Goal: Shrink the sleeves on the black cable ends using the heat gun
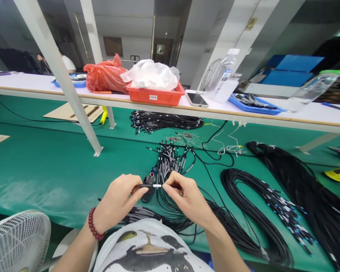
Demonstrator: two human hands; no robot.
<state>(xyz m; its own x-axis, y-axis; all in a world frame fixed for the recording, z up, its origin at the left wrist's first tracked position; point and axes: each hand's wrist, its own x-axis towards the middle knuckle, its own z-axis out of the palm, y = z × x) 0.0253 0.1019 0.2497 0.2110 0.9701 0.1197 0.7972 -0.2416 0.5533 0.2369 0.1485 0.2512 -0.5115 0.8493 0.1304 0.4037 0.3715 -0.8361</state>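
Observation:
A thin black cable [146, 185] with a white marker sleeve [156, 186] stretches level between my two hands. My left hand [117, 199], a red bead bracelet at its wrist, pinches the black part between thumb and index finger. At the white end, the thumb and fingertips of my right hand [189, 196] are closed on the same piece. Just behind it a dark heat gun [149, 192] stands with its nozzle up. A bundle of grey and black cable ends [170, 160] fans out behind my hands, its cables running beneath my right hand.
Coiled black cables [238, 189] and a thicker black bundle [294, 173] lie right; another bundle [167, 121] sits under the shelf [102, 97]. The shelf carries a red tray [155, 96], phone [197, 99] and bottle [222, 73]. A white fan [19, 241] stands lower left.

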